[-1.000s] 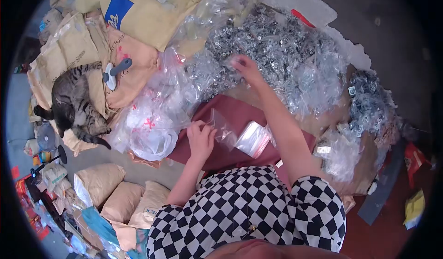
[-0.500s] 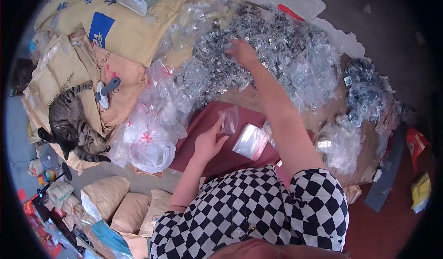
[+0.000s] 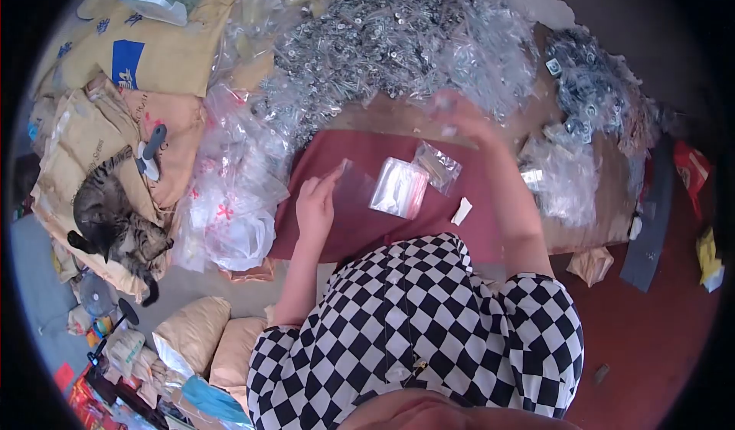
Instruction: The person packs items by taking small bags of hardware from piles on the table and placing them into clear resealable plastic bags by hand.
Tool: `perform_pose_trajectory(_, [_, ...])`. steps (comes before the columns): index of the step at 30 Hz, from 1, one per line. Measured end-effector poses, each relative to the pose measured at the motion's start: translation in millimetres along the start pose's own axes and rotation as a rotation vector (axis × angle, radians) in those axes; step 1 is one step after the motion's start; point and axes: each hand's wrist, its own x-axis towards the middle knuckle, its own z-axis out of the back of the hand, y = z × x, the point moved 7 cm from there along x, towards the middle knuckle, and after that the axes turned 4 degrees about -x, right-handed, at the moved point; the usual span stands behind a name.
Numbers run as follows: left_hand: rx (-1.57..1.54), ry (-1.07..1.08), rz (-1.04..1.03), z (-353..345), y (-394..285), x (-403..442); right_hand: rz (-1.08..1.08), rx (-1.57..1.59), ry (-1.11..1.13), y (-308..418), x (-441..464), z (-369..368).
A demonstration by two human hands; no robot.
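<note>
My left hand [image 3: 315, 206] is above the left part of a dark red cloth [image 3: 329, 150], its thumb and fingers pinching a small clear plastic bag [image 3: 354, 183]. Blurred by motion, my right hand [image 3: 463, 117] is over the cloth's upper right edge, near a large heap of small packets with metal hardware [image 3: 383, 39]. A pale, shiny thing shows at its fingertips, too smeared to name. Between my arms lies a stack of clear bags [image 3: 399, 189] with a reddish edge. Touching its upper right is a clear packet [image 3: 439, 166] with small parts inside.
On brown paper sacks [image 3: 57, 158] at left lie a tabby cat [image 3: 107, 204] and a grey-handled tool [image 3: 151, 150]. Bulky plastic bags [image 3: 233, 208] border the cloth. More packets [image 3: 593, 85] are piled at right. A white scrap [image 3: 462, 211] lies on the cloth.
My right hand has come back from the heap toward the cloth, down and to the right. My left hand still holds the clear bag. The view has shifted, showing more cloth.
</note>
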Motion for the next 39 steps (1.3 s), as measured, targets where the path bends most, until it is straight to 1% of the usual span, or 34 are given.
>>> perform_pose_trajectory(2, [0.000,-0.132,0.042,4.8,-8.3,-1.6,0.107,-0.728,-0.157,-28.3,-20.3,-35.5])
perform_pose_trajectory(3, [-0.069,-0.123,0.170,2.0,-2.0,-6.0,0.005,-0.894,-0.108,-34.2,-33.0,-52.1])
perform_pose_trajectory(4, [-0.071,-0.131,0.165,0.8,-3.3,-9.5,-0.096,-1.063,-0.058,-37.5,-44.0,-65.0])
perform_pose_trajectory(5, [-0.081,-0.136,0.127,0.2,-6.2,-13.4,-0.089,-1.069,-0.063,-38.1,-52.5,-74.3])
perform_pose_trajectory(7, [-0.085,-0.146,0.085,0.5,-13.2,-21.8,-0.171,-1.143,0.023,-56.5,-62.8,-93.0])
perform_pose_trajectory(8, [-0.068,-0.110,0.074,-1.7,-17.3,-26.4,-0.166,-1.141,0.018,-68.7,-61.8,-99.9])
perform_pose_trajectory(9, [-0.052,-0.075,0.063,-4.1,-21.3,-31.3,-0.139,-1.162,-0.064,-80.3,-58.4,-103.5])
perform_pose_trajectory(10, [-0.048,-0.080,0.057,-4.4,-22.1,-36.7,-0.109,-1.183,-0.149,-80.0,-57.4,-100.5])
perform_pose_trajectory(11, [-0.005,-0.046,0.021,-8.0,-23.1,-42.4,-0.103,-1.183,-0.156,-83.6,-54.0,-95.5])
perform_pose_trajectory(12, [0.037,-0.014,-0.014,-11.1,-26.9,-47.2,-0.157,-1.120,-0.142,-84.4,-51.4,-86.7])
perform_pose_trajectory(13, [0.039,-0.022,-0.019,-11.8,-29.3,-51.9,-0.209,-1.057,-0.127,-85.8,-52.7,-79.5])
perform_pose_trajectory(14, [0.019,-0.036,-0.034,-11.6,-32.8,-55.3,-0.199,-1.060,-0.134,-83.5,-57.5,-70.0])
perform_pose_trajectory(16, [0.001,-0.060,-0.049,-8.5,-38.3,-60.9,-0.201,-0.595,-0.064,-72.8,-75.7,-53.6])
perform_pose_trajectory(17, [0.009,-0.072,-0.075,-7.4,-42.4,-61.5,-0.190,-0.603,-0.064,-82.0,-77.3,-49.6])
perform_pose_trajectory(19, [0.018,-0.093,-0.097,-7.2,-46.3,-63.6,-0.152,-0.139,-0.025,-97.9,-82.4,-56.3])
perform_pose_trajectory(20, [0.018,-0.066,-0.105,-12.0,-46.3,-61.9,-0.144,-0.145,-0.024,-101.1,-86.2,-59.9])
perform_pose_trajectory(22, [0.021,-0.052,-0.107,-24.0,-42.1,-55.2,-0.201,0.570,-0.005,-93.1,-98.1,-82.4])
perform_pose_trajectory(23, [-0.002,0.018,-0.141,-39.5,-41.3,-51.6,-0.184,0.752,-0.008,-68.3,-108.7,-92.1])
perform_pose_trajectory(24, [-0.023,0.092,-0.175,-51.6,-44.2,-48.5,-0.182,0.754,0.001,-49.9,-115.4,-106.5])
perform_pose_trajectory(26, [0.003,0.173,-0.259,-61.4,-70.9,-41.7,-0.168,1.188,0.038,-19.8,-122.2,-140.0])
perform_pose_trajectory(27, [-0.027,0.164,-0.351,-63.9,-83.7,-38.6,-0.112,1.107,0.003,-12.1,-122.2,-149.4])
perform_pose_trajectory(28, [-0.022,0.166,-0.353,-63.2,-90.5,-35.7,-0.056,1.023,-0.035,-4.2,-122.7,-155.3])
perform_pose_trajectory(29, [-0.066,0.177,-0.382,-61.8,-99.2,-33.2,0.023,0.839,-0.142,3.4,-125.2,-154.0])
perform_pose_trajectory(30, [-0.113,0.190,-0.411,-60.3,-105.7,-32.2,0.026,0.839,-0.144,3.6,-126.4,-151.3])
perform_pose_trajectory(32, [-0.169,0.170,-0.386,-52.8,-105.9,-33.2,0.283,-0.071,-0.376,25.7,-137.3,-130.8])
perform_pose_trajectory(33, [-0.187,0.167,-0.398,-49.8,-108.2,-35.2,0.342,-0.193,-0.425,43.8,-149.0,-124.9])
perform_pose_trajectory(34, [-0.207,0.164,-0.407,-47.8,-109.1,-38.0,0.339,-0.191,-0.425,56.1,-157.3,-116.9])
perform_pose_trajectory(35, [-0.207,0.159,-0.406,-48.9,-105.2,-38.8,0.258,-0.415,-0.226,62.8,-155.8,-118.3])
perform_pose_trajectory(36, [-0.235,0.208,-0.399,-54.3,-98.4,-41.9,0.171,-0.633,-0.023,57.4,-154.1,-122.2])
perform_pose_trajectory(37, [-0.264,0.261,-0.392,-56.2,-96.6,-44.0,0.267,-0.646,0.022,54.8,-151.9,-118.3])
perform_pose_trajectory(38, [-0.264,0.260,-0.394,-53.3,-93.8,-43.9,0.268,-0.648,0.021,50.1,-148.0,-112.3])
perform_pose_trajectory(39, [-0.225,0.242,-0.353,-45.9,-92.7,-41.0,0.227,-0.221,-0.055,52.4,-146.7,-97.1])
